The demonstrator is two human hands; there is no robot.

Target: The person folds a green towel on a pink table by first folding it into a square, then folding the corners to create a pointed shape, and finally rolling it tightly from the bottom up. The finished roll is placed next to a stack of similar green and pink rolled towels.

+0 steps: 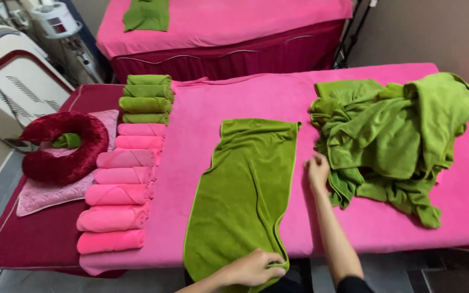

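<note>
Hands first: the left hand (pixel 253 268) is down at the near edge of the bed, fingers curled closed on the bottom hem of a green towel (pixel 245 190), pinching the cloth. The right hand (pixel 317 171) reaches forward with its fingers loosely spread, holding nothing, resting on the pink sheet (pixel 256 97) between the towel's right edge and the heap beside it, fingertips just at the heap.

That one green towel lies flat and lengthwise in the middle of the bed, its far end squared off, its near end hanging over the edge where the left hand has it. Just to the right sits a pile of crumpled green towels (pixel 397 135), tangled together so that I cannot count them.

Along the left side of the bed runs a neat column of rolled towels: four rolled green towels (pixel 146 100) at the far end, then seven rolled pink towels (pixel 120 187) coming toward the near edge, each touching the next.

Further left, on the dark red end of the bed, a pale pink quilted pillow (pixel 50 195) lies with one dark red ring-shaped cushion (pixel 63 146) on top of it; a small green roll sits in the ring's opening.

Beyond, a second bed (pixel 223 27) in pink carries one folded green cloth (pixel 146 15). White machines (pixel 12 70) stand at far left.
</note>
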